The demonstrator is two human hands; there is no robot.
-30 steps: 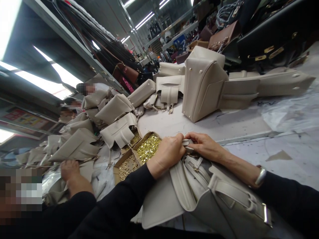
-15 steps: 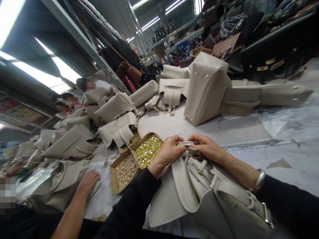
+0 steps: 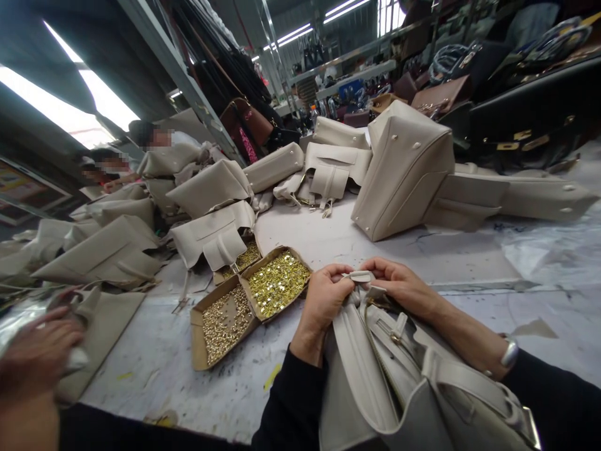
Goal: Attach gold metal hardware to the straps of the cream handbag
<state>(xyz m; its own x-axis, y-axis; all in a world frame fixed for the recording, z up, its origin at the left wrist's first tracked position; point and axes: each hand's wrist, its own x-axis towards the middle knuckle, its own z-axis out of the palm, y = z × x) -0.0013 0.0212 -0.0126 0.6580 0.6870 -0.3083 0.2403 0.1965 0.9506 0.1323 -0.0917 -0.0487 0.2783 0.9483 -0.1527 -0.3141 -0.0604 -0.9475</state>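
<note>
A beige leather handbag lies in front of me on the white table, its top toward the far side. My left hand and my right hand both pinch a small beige strap tab at the bag's top edge, fingers closed on it. A silver watch shows on my right wrist. Just left of my left hand stand open cardboard boxes filled with small gold metal fittings.
Many beige bags and cut leather pieces are piled at the left and back; one tall bag lies tipped at the back right. Another person's hand rests at the lower left. Other people sit at the far left. Dark bags fill shelves behind.
My view has swung right and down. My hands keep their grip on the strap tab. The other person's hand at the lower left has pulled back toward the left edge.
</note>
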